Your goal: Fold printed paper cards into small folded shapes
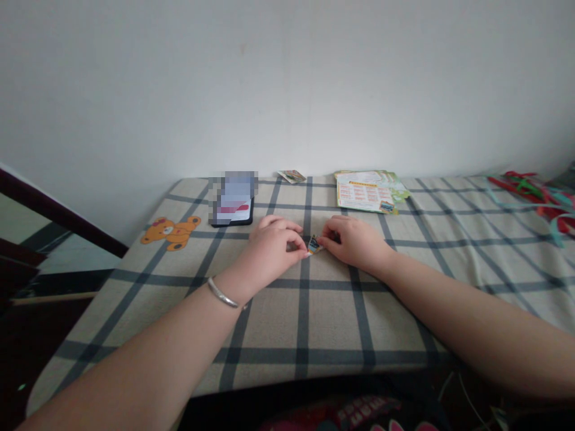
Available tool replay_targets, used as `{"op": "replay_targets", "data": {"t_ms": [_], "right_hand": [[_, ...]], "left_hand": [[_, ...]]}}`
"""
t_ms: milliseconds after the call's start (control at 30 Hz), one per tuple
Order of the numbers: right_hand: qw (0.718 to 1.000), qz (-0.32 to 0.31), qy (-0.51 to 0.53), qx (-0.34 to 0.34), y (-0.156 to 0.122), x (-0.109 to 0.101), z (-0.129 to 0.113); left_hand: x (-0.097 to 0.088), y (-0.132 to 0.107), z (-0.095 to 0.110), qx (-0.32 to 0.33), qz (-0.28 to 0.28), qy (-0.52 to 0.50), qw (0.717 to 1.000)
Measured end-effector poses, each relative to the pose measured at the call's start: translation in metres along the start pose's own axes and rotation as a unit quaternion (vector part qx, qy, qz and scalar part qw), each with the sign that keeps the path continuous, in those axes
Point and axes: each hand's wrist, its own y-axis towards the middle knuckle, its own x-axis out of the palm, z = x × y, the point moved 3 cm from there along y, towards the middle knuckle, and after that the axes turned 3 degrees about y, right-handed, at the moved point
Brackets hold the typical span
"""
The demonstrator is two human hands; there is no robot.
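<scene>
My left hand (272, 248) and my right hand (354, 241) meet at the middle of a checked cloth (314, 311). Both hands pinch a small folded piece of printed paper (314, 245) between thumb and fingertips, left hand on its left edge, right hand on its right edge. The paper rests low, on or just above the cloth. A silver bangle (222, 294) circles my left wrist. The fingers of both hands are curled closed.
A phone (233, 203) lies behind my left hand. A small printed card (291, 176) and a stack of printed sheets (371, 190) lie by the wall. Coloured ribbons (539, 194) sprawl at the far right. A bear print (172, 230) marks the cloth's left side.
</scene>
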Motion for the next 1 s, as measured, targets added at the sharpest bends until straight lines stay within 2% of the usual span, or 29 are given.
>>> {"op": "replay_targets", "data": {"t_ms": [133, 333, 533, 700, 833, 1000], "right_hand": [[1.000, -0.007, -0.022, 0.010, 0.001, 0.001, -0.002], [0.999, -0.003, -0.046, 0.011, 0.002, 0.002, -0.003], [1.000, -0.011, -0.017, -0.009, 0.005, 0.003, 0.003], [0.999, -0.018, 0.045, -0.018, 0.002, -0.003, 0.012], [0.996, -0.029, 0.053, -0.068, -0.003, -0.010, 0.013], [0.996, -0.024, 0.048, -0.066, -0.004, -0.012, 0.013]], "left_hand": [[0.001, -0.002, 0.003, 0.023, 0.001, -0.003, 1.000], [0.002, -0.004, 0.012, 0.120, -0.013, 0.012, 0.993], [-0.002, -0.006, 0.019, 0.126, -0.031, 0.052, 0.990], [-0.007, -0.008, 0.023, 0.131, -0.029, 0.098, 0.986], [-0.006, -0.008, 0.022, 0.134, -0.029, 0.081, 0.987], [-0.001, -0.006, 0.018, 0.154, -0.027, 0.041, 0.987]]}}
